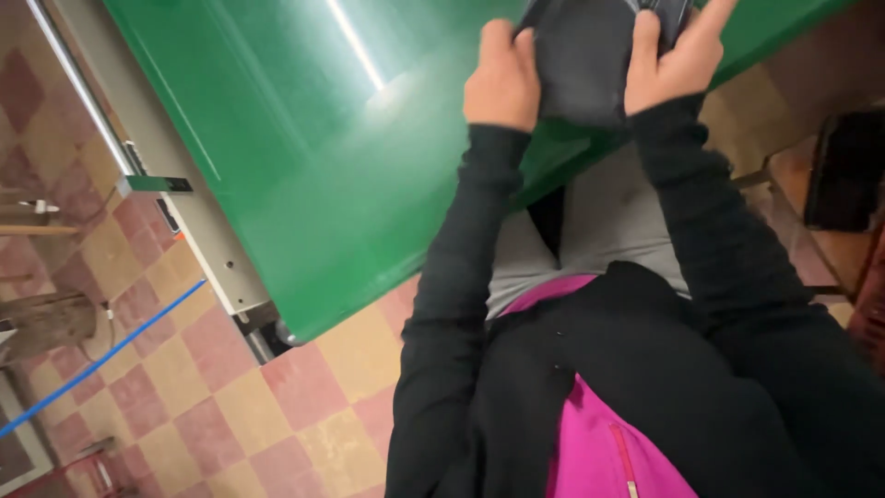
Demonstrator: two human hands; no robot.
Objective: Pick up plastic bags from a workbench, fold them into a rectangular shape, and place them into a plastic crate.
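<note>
A dark grey piece of fabric (pixel 583 65) lies at the near edge of a glossy green table (pixel 304 138). My left hand (pixel 502 78) grips its left side with the fingers curled over the cloth. On the fabric's right side my right hand (pixel 675 60) presses down, thumb on the cloth and index finger stretched out. Both arms are in black sleeves. The top of the fabric runs out of the frame.
A grey metal rail (pixel 198 226) runs along the table's left side above a red and yellow checkered floor (pixel 230 406). A blue line (pixel 101 360) crosses the floor at lower left. A dark chair or stand (pixel 843 175) is at the right.
</note>
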